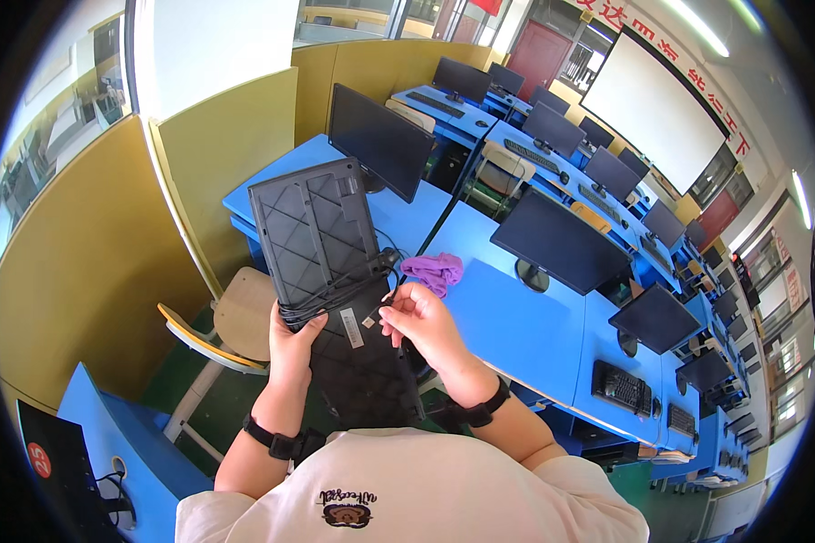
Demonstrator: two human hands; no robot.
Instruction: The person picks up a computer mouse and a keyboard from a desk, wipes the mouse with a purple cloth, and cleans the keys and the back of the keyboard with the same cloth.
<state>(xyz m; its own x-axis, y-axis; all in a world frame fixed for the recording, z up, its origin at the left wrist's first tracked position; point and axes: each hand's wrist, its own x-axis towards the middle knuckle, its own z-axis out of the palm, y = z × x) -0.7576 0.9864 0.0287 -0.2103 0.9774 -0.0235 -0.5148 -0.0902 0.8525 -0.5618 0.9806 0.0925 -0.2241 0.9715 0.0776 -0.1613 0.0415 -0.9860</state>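
Note:
A black keyboard (319, 224) is held underside up in front of me, its ribbed back and a white label (351, 328) showing. Its black cable (339, 288) is wound across the middle in several turns. My left hand (295, 339) grips the keyboard's left edge, thumb over the cable turns. At the right edge, my right hand (418, 315) pinches the cable's end between thumb and fingers. The USB plug (368, 322) hangs just left of those fingertips. Beyond the right hand a crumpled purple cloth (433, 271) lies on the blue desk (516, 332).
Two monitors (380, 139) (560, 241) stand on the desks ahead. A wooden-seated chair (244, 312) is at left, near a yellow partition (88, 258). Another keyboard (621, 387) and a mouse (656, 406) lie to the right. Behind at lower left is a monitor's back (54, 468).

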